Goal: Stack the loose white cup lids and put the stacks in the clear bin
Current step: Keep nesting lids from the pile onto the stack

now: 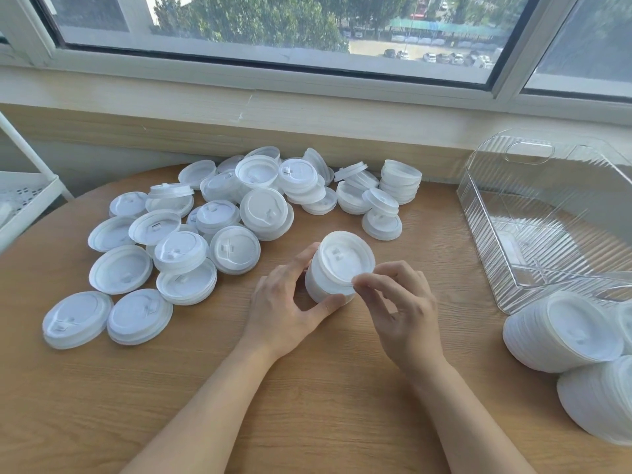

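Short stack of white cup lids (337,273) at frame centre, standing on the round wooden table (307,388), tilted slightly toward the camera. Left hand (285,311) wraps its side, thumb and fingers curled round the stack. Right hand (400,309) pinches the top lid's rim at its near right edge, thumb and forefinger together, other fingers loosely bent.

Loose lids (239,213) heaped across the upper left and centre of the table, many overlapping, some in short piles.

Clear ribbed bin (547,217) at right, handle cut-outs in its walls. Two long lid stacks (564,333) lie on their sides at lower right, just in front of the bin.

Window (273,29) along the top. No readable writing on lids or bin.
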Tool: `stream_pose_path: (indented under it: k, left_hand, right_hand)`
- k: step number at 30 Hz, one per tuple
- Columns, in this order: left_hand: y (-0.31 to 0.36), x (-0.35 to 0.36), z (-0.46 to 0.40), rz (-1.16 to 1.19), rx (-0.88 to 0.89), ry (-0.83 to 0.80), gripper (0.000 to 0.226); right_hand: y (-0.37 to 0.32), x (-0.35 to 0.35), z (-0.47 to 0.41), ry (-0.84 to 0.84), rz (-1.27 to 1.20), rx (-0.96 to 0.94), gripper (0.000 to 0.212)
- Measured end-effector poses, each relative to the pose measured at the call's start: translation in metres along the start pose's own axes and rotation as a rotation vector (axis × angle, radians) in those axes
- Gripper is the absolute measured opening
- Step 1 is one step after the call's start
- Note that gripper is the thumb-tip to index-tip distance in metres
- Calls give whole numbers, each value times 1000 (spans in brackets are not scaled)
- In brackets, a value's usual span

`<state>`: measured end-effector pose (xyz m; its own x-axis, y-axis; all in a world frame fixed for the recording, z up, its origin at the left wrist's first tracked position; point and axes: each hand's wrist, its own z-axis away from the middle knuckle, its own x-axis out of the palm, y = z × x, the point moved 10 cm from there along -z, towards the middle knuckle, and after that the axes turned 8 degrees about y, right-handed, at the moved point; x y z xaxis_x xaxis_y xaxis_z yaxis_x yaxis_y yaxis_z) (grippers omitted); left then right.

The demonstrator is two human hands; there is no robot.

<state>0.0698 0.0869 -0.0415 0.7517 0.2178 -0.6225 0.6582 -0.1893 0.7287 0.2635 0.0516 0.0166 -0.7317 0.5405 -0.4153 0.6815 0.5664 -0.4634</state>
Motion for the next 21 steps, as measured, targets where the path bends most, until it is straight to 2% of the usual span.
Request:
stream_pose_path:
  k: [6, 9, 12, 16, 21]
  left_hand:
    - [2, 0, 0, 10, 22, 8, 94]
    - [3, 0, 0, 45, 33, 4, 96]
    - [7, 0, 0, 99, 72, 16, 86]
    - [6, 0, 0, 121, 88, 28, 67]
    - [5, 0, 0, 118, 66, 31, 63]
  right_hand:
    - [-6, 7, 2, -66, 61, -62, 9]
    - [2, 7, -1, -81, -27, 58, 28]
    - [19, 18, -3, -121, -54, 201, 41]
    - [35, 39, 5, -225, -73, 282, 49]
    - [40, 44, 8, -250, -121, 311, 50]
